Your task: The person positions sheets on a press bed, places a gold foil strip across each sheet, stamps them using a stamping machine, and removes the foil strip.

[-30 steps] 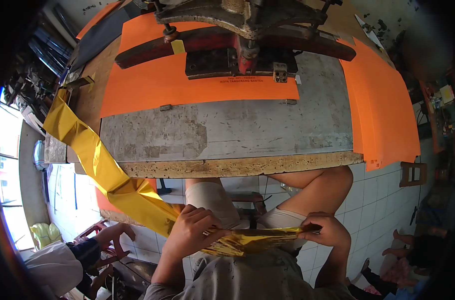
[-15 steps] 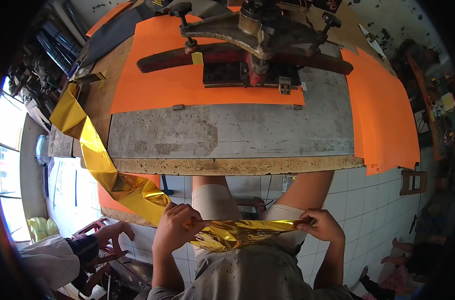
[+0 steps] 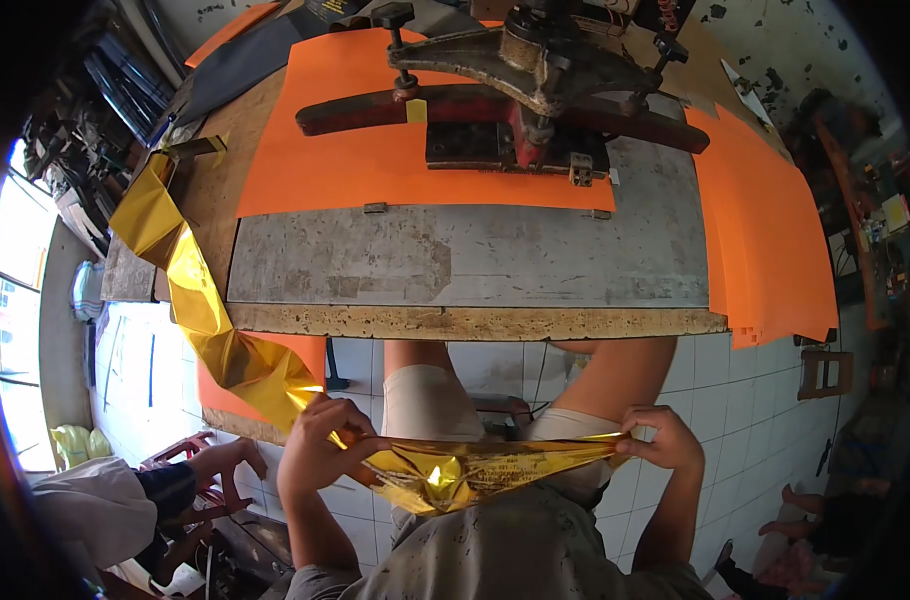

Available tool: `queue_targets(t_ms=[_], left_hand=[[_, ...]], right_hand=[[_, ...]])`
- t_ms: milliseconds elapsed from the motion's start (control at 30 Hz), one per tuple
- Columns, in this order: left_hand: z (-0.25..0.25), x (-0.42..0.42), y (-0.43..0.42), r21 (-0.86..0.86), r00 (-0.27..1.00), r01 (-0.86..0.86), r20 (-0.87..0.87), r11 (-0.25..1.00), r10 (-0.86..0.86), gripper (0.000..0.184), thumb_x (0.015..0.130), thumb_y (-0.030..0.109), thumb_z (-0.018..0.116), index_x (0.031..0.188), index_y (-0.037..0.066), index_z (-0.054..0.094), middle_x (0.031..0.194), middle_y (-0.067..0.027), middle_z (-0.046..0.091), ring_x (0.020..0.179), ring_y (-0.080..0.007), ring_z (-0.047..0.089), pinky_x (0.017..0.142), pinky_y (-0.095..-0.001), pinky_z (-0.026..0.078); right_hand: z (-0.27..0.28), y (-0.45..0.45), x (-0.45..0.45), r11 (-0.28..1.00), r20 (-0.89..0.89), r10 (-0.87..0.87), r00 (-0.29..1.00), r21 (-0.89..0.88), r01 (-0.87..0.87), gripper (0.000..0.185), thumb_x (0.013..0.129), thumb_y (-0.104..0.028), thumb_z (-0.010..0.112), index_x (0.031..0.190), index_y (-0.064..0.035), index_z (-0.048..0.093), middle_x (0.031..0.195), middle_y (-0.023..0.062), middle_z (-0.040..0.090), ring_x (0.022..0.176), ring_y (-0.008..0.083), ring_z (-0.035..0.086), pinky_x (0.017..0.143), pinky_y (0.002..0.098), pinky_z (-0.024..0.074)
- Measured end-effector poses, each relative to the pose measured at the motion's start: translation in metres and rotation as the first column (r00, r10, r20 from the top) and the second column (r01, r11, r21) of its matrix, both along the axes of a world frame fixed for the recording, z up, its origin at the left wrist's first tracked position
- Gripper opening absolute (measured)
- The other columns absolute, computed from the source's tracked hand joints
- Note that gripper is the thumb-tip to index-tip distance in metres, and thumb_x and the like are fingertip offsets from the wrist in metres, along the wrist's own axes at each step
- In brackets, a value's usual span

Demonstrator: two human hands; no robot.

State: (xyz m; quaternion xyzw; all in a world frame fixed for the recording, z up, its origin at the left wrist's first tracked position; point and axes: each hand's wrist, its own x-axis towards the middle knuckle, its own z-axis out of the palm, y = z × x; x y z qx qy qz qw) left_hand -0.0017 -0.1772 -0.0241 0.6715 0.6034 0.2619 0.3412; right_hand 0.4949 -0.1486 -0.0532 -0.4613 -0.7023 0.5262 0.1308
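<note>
A long strip of shiny gold foil [image 3: 455, 475] stretches across my lap between both hands. My left hand [image 3: 325, 440] is closed around it near the middle of its length. At its other end, my right hand [image 3: 663, 442] pinches the foil between thumb and fingers. The held stretch sags, is creased, and carries small printed-looking marks toward the right. From my left hand the rest of the strip runs up in loose folds to the table's left side, where its top end lies by a dark bracket [image 3: 187, 150].
A heavy press [image 3: 535, 70] with red-brown arms stands over a grey metal plate [image 3: 475, 255]. One orange sheet [image 3: 335, 160] lies under it; a stack of orange sheets [image 3: 775, 230] overhangs the right edge. Another person [image 3: 105, 505] sits at lower left; legs show at lower right.
My hands have moved apart slightly, left hand to the left and right hand to the right. More of the foil's printed marks now show between them. The view has shifted a little.
</note>
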Motion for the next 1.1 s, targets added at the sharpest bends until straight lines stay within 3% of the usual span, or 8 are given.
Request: queue_targets(t_ms=[200,267,333,400,567,900,1000,1100], left_hand=[[0.031,-0.032,0.033,-0.154,0.983,-0.058,0.166,0.986,0.084,0.025,0.074,0.011,0.091,0.076,0.004,0.067,0.072,-0.0023,0.070,0.064,-0.0096,0.063,0.067,-0.0286,0.050],[0.028,-0.050,0.056,0.012,0.995,-0.011,0.098,1.000,0.010,0.024,0.077,0.009,0.089,0.077,0.004,0.066,0.073,-0.0018,0.070,0.063,-0.0075,0.062,0.062,-0.0265,0.049],[0.040,-0.060,0.077,-0.105,0.989,-0.040,0.135,0.994,0.054,0.025,0.082,0.010,0.087,0.082,0.003,0.063,0.072,-0.0010,0.068,0.062,-0.0058,0.059,0.058,-0.0233,0.047],[0.049,-0.062,0.088,-0.201,0.901,-0.030,0.418,0.979,0.113,0.025,0.090,0.010,0.081,0.087,0.003,0.058,0.069,0.0013,0.063,0.057,-0.0031,0.056,0.052,-0.0202,0.044],[0.056,-0.095,0.091,-0.101,0.986,-0.036,0.161,0.994,0.052,0.025,0.090,0.011,0.082,0.085,0.004,0.058,0.071,0.0019,0.064,0.057,-0.0024,0.055,0.050,-0.0195,0.043],[0.083,-0.131,0.067,-0.179,0.956,-0.199,0.180,0.964,0.231,0.026,0.085,0.014,0.085,0.084,0.006,0.060,0.077,0.0045,0.064,0.067,-0.0028,0.059,0.061,-0.0181,0.049],[0.082,-0.156,0.069,-0.067,0.961,-0.184,0.197,0.981,0.194,0.028,0.083,0.017,0.086,0.083,0.007,0.060,0.077,0.0030,0.064,0.072,-0.0042,0.061,0.061,-0.0209,0.048],[0.093,-0.169,0.080,-0.030,0.965,-0.207,0.159,0.978,0.209,0.031,0.084,0.024,0.086,0.083,0.006,0.060,0.075,0.0019,0.063,0.072,-0.0065,0.060,0.065,-0.0247,0.048]], right_hand=[[0.038,0.013,0.028,0.997,-0.090,-0.049,0.995,0.054,0.054,0.022,0.089,-0.016,0.082,0.086,-0.0020,0.065,0.076,0.0041,0.063,0.069,0.0143,0.060,0.065,0.0292,0.0464],[0.044,0.023,0.035,0.996,-0.088,-0.049,0.995,0.069,0.055,0.025,0.092,-0.019,0.080,0.086,-0.0018,0.062,0.076,0.0019,0.060,0.069,0.0126,0.057,0.065,0.0280,0.0446],[0.049,0.034,0.029,0.988,-0.163,-0.153,0.975,0.006,0.156,0.037,0.093,-0.032,0.078,0.085,-0.0021,0.058,0.079,0.0012,0.055,0.071,0.0122,0.051,0.066,0.0273,0.0415],[0.053,0.048,0.023,0.981,-0.206,-0.194,0.959,-0.016,0.195,0.039,0.096,-0.034,0.076,0.086,-0.0022,0.056,0.081,-0.0001,0.052,0.073,0.0104,0.048,0.066,0.0260,0.0399],[0.062,0.069,0.016,0.991,-0.159,-0.132,0.979,0.004,0.134,0.028,0.097,-0.023,0.075,0.087,-0.0017,0.060,0.082,-0.0018,0.056,0.075,0.0068,0.049,0.068,0.0236,0.0421],[0.072,0.085,0.017,0.996,-0.043,0.092,0.995,-0.014,-0.093,0.023,0.097,-0.020,0.074,0.089,-0.0014,0.064,0.080,-0.0017,0.062,0.078,0.0084,0.056,0.074,0.0253,0.0476],[0.060,0.082,0.012,0.994,-0.095,-0.061,0.994,-0.094,0.052,0.024,0.097,-0.021,0.073,0.090,-0.0010,0.063,0.084,-0.0014,0.062,0.079,0.0091,0.055,0.076,0.0264,0.0475],[0.063,0.083,0.011,0.992,-0.120,-0.115,0.986,0.043,0.120,0.024,0.098,-0.021,0.072,0.089,-0.0008,0.061,0.088,-0.0011,0.061,0.080,0.0085,0.054,0.075,0.0258,0.0456]])
